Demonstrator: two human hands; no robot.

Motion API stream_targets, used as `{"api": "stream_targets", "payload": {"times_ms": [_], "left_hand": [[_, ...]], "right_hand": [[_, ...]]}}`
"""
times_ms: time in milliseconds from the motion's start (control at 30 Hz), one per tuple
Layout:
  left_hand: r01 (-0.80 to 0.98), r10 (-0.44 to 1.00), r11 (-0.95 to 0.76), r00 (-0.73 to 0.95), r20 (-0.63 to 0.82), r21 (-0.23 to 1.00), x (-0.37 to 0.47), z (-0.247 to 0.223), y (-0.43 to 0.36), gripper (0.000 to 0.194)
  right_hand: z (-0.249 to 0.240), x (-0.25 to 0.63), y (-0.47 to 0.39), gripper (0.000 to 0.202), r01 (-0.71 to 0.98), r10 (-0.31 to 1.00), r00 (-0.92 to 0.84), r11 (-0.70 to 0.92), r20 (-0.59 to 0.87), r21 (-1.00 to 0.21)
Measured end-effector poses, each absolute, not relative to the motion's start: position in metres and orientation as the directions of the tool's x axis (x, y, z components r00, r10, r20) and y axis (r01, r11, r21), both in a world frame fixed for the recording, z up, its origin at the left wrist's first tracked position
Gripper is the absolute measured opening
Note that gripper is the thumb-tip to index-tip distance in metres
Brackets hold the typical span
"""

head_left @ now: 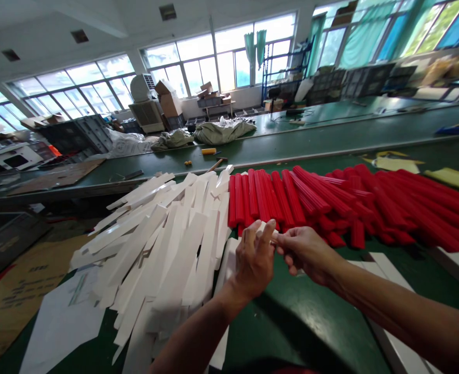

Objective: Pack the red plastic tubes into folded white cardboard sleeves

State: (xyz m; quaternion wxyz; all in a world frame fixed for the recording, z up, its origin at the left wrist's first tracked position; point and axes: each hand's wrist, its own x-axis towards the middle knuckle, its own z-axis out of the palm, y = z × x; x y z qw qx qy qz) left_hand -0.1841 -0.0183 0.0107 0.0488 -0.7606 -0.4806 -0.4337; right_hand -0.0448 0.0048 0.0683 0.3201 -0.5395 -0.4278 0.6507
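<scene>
Pinching small white piece point(267, 228) in both grips, left hand point(254, 259) and right hand point(307, 254) meet over green counter point(280, 322), near ribbed red rods point(258, 195).

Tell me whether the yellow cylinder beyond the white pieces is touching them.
Apart. The head view shows bare green tabletop between the yellow cylinder and the nearest white pieces.

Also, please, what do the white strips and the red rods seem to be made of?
White strips: probably thin card, smooth and slightly glossy, with flat faces and crisp folds.
Red rods: perhaps plastic, satin, with even colour and lengthwise ridges.
</scene>
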Motion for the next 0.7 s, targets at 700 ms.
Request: {"api": "stream_targets", "payload": {"times_ms": [700], "left_hand": [[0.65, 0.817, -0.515, 0.175, 0.549, 0.559, -0.214, 0.024, 0.0, 0.067]], "right_hand": [[-0.084, -0.073, 0.015, 0.04, 0.549, 0.889, -0.303, 0.457, 0.344, -0.7]]}}
